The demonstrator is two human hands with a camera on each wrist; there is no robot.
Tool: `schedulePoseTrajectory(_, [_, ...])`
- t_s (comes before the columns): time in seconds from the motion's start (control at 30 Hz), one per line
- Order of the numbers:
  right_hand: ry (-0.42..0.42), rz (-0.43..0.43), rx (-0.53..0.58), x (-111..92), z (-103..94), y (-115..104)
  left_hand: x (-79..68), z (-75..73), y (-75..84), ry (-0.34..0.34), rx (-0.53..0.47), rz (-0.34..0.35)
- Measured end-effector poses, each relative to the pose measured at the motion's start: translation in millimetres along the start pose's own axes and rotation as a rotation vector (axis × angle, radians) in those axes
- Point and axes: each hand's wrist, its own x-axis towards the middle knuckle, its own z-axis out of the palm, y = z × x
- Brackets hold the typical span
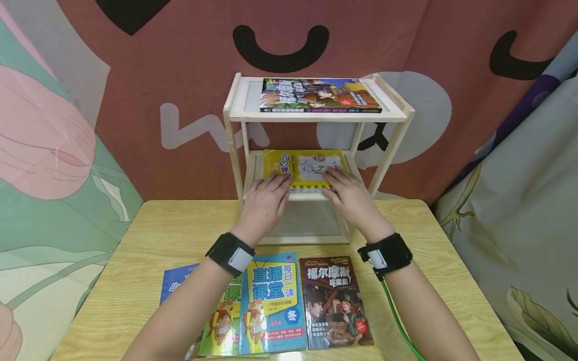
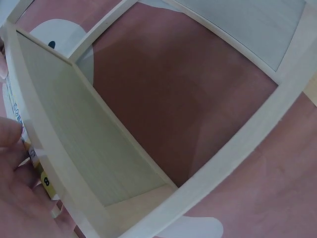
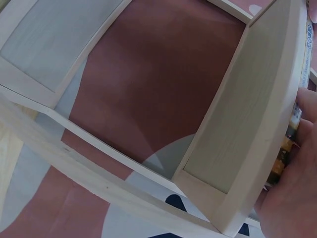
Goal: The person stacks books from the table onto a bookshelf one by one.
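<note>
Yellow book (image 1: pixel 307 168): lies flat on the middle tier of a wooden rack (image 1: pixel 232 150), straight ahead of us, under and between our fingertips.
Long axis: runs side to side, across the line of our forearms; neither hand is nearer, as both touch the book, one toward each end.
Left hand (image 1: pixel 266 203): fingers laid out over the left part, not wrapped round it.
Right hand (image 1: pixel 349 195): fingers likewise extended over the right part, with no grasp that we can see.
Above our hands: a colourful book (image 1: pixel 320 95) on the top tier.
Nearer us than our hands: a blue-and-yellow book (image 1: pixel 273 303) and a brown book (image 1: pixel 336 306) on the table (image 1: pixel 180 225), between our forearms.
Head view against wrist views: from above we get the cover; only the left wrist view gives us a black 8 (image 2: pixel 46 182) on the front edge, beside our fingers.
</note>
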Motion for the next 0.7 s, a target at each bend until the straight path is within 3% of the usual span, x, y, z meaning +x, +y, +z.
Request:
schedulePoseTrajectory(0.23, [-0.029,0.04,-0.011,1.8,0.1,-1.1,-0.2,-1.2,1.1,-0.071,0.005,-0.027])
schedulePoseTrajectory(0.7, [-0.01,0.03,-0.017,1.5,1.2,-0.9,-1.6,2.2,-0.5,-0.078,0.022,-0.019])
